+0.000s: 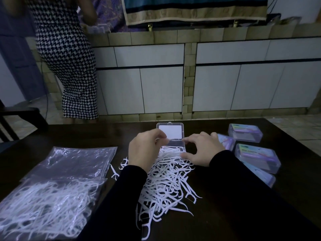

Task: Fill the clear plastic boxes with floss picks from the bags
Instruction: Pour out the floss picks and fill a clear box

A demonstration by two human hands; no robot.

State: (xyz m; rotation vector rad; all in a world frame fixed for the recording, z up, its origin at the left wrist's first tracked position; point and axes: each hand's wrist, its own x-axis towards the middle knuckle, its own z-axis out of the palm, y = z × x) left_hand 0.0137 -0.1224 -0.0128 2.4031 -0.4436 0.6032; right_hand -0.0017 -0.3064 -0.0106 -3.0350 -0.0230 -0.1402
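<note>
Open box (171, 136): far side of the dark table (225, 214), lid up, picks inside.
Left hand (145, 150): fingers curled, pinching picks at the box's near-left edge.
Right hand (202, 150): thumb and fingers spread, hovering over the box's right edge.
Loose picks (166, 185): heaped between the sleeves.
Full bag (45, 206): front-left corner.
Closed boxes (257, 157): crowding the right edge.

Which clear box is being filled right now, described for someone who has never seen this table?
On the dark table, look just beyond the loose pile of floss picks. The open box lies between both hands; unlike the closed boxes on the right, its lid is open.
</note>
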